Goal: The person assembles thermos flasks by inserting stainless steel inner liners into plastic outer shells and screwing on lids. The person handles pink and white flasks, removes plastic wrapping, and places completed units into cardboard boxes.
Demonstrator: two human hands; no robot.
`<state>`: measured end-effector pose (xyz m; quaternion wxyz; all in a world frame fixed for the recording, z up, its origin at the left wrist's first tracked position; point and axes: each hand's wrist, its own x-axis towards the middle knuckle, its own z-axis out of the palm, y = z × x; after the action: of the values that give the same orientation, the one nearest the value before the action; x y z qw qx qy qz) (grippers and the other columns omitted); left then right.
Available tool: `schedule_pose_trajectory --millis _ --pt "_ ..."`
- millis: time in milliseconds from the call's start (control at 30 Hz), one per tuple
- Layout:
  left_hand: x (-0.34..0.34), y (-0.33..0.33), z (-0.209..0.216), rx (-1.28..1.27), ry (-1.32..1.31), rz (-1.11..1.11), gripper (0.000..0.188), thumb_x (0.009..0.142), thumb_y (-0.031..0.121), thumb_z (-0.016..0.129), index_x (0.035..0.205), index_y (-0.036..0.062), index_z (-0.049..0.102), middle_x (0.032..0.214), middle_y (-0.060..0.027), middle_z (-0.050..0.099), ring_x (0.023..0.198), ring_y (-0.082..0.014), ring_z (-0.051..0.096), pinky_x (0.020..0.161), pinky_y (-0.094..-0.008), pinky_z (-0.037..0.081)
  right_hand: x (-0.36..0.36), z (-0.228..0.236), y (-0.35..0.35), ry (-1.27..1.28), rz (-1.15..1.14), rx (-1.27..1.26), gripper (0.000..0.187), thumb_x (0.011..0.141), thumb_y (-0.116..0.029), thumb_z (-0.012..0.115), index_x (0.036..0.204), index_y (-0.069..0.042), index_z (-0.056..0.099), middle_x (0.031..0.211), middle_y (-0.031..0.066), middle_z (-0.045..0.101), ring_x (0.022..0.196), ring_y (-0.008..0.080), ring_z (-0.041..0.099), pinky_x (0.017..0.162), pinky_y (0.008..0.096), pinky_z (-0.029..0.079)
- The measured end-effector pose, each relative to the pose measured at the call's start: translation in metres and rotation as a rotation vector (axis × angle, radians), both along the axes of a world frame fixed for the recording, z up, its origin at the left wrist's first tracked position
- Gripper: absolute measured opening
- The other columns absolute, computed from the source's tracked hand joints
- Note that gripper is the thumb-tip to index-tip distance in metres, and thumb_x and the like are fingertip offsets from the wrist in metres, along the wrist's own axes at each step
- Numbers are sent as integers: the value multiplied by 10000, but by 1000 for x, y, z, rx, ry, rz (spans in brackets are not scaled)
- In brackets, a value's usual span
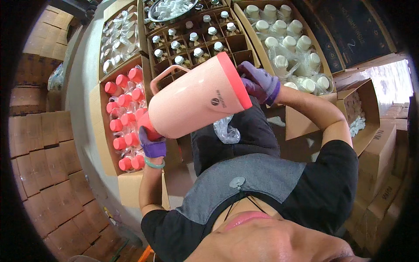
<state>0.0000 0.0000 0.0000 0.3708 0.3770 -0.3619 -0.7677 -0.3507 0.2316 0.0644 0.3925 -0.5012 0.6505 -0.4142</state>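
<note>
A large pink tumbler [196, 96] with a loop handle [168, 76] is held tilted in front of my body. Its wide end has a coral band [234, 81], and its narrow end is coral red. My left hand [152, 144], in a purple glove, is closed around the narrow end. At the wide end, my right hand [261, 83] in a matching glove grips the rim, with some fingers hidden behind it. A crumpled clear plastic bag [227, 129] lies on my dark trousers, below the tumbler.
Left stands a carton [102, 126] of wrapped red-topped items [124, 100]. Ahead, a divided carton [244, 32] holds white-capped items, with a bowl of small white pieces [172, 9] beyond. A carton of white-topped items [289, 42] sits right; stacked boxes [48, 166] line the left.
</note>
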Motion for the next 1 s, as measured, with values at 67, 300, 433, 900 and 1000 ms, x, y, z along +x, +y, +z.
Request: schedule_pose_trajectory --millis 67,300,433,900,1000 --pt "2 -5 1 -307 101 -83 810 859 506 607 1433 16 315 1443 -132 404 1313 -316 420 1073 -463 370 -6 -22 -7 114 108 -229 558 880 -236 660 1374 -114 432 1297 205 496 1159 358 535 936 385 460" --pt "-6 -6 30 -805 -170 -70 575 859 342 611 1308 14 468 1284 -107 554 1162 -247 551 988 -408 445 -15 -50 -25 439 132 -327 542 835 -285 686 1271 -23 499 1121 194 613 1043 271 604 889 375 488" --pt "-13 14 33 -346 -67 189 523 889 378 544 1311 74 495 1317 -73 546 1187 -266 538 975 -417 462 -7 -76 -20 811 -74 -341 609 715 -483 748 1134 -73 580 1179 181 575 1135 346 542 962 460 430" --pt "-4 27 13 151 167 264 623 905 571 450 1376 163 451 1405 -61 482 1275 -293 471 1004 -490 428 34 -77 -54 1081 -54 -109 403 618 -408 782 887 -120 701 1255 104 549 1152 385 492 942 475 417" --pt "-15 34 16 221 139 280 621 905 570 453 1369 157 458 1401 -65 487 1271 -297 473 985 -486 443 38 -91 -58 1086 15 -188 325 667 -321 747 904 -105 701 1108 119 614 1006 336 581 877 463 459"
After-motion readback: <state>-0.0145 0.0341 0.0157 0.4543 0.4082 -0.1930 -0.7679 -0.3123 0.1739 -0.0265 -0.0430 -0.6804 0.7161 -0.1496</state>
